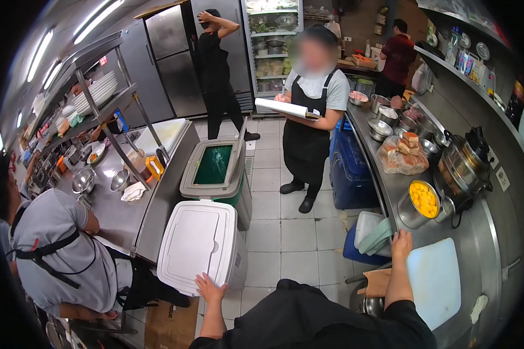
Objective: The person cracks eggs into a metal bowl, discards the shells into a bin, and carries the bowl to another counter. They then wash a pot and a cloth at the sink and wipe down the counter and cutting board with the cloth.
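My left hand [210, 287] lies with its fingers spread on the near edge of a white lidded bin [197, 244], holding nothing. At the edge of the steel counter on the right rests my right hand [401, 244]; its fingers are curled over the rim. Just right of that hand is a white cutting board [435, 283]. Beyond it stands a metal pot [414, 214] filled with yellow pieces [423, 199]. A green cloth [375, 236] hangs near the right hand's fingers, apart from them.
A person in a black apron [306, 122] stands in the aisle holding a notepad [286, 109]. Another person [58, 244] leans at the left counter [122, 215]. A bin with a green interior [213, 164] stands behind the white one. Bowls and bagged bread [403, 155] sit on the right counter.
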Motion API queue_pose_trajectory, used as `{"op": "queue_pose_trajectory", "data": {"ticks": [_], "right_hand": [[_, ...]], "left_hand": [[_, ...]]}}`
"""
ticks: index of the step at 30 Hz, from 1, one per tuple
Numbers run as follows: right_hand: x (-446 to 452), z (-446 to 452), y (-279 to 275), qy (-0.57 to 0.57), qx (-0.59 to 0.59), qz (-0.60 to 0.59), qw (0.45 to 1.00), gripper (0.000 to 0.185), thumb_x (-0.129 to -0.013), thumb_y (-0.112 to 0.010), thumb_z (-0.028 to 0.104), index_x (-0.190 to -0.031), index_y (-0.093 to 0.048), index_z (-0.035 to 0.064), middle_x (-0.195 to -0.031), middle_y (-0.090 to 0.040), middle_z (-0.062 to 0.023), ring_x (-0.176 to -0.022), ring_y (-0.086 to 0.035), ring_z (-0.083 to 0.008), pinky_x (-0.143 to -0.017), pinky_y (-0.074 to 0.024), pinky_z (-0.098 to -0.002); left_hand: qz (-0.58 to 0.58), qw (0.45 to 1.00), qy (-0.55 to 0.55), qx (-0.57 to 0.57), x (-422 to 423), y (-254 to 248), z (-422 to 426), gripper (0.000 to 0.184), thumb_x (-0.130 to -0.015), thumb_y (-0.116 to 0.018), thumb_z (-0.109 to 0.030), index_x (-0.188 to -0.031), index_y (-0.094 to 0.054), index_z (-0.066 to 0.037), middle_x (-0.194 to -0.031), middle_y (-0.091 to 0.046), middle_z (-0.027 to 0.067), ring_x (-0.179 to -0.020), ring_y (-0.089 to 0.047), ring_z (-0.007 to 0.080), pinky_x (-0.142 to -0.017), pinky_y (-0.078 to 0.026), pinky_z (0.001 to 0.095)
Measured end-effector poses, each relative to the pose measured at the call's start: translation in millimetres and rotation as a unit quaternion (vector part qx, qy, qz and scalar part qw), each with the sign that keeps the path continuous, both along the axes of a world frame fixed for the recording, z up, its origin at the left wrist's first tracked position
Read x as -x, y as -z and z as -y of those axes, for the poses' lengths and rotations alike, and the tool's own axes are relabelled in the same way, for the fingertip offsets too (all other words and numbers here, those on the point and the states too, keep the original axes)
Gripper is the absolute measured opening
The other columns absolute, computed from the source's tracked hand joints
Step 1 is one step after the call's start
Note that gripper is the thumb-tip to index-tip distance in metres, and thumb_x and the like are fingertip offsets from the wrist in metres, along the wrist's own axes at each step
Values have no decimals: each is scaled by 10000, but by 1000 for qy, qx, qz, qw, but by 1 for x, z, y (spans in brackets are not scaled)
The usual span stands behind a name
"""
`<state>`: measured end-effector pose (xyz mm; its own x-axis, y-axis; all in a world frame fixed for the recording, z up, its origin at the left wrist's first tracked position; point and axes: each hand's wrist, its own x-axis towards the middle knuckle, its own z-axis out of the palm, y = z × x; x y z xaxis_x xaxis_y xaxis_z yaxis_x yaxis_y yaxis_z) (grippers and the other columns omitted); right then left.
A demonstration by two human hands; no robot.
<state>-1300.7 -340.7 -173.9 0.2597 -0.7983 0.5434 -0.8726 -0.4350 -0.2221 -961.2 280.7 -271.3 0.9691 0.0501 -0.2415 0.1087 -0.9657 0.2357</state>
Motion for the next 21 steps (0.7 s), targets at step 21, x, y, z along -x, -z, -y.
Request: {"op": "queue_pose_trajectory", "data": {"ticks": [21], "right_hand": [[-1,-2,-1,2,7,11,1000,154,-816,-715,161,-900,-610,84,-872,-557,-169,-872,-574,-390,-740,-471,-489]], "left_hand": [[9,1000,-1,4,-2,5,-2,1203,-633,-872,-475,-1551,-200,-85,-1625,-102,205,-1510,-84,364,-1181,-177,584]]}}
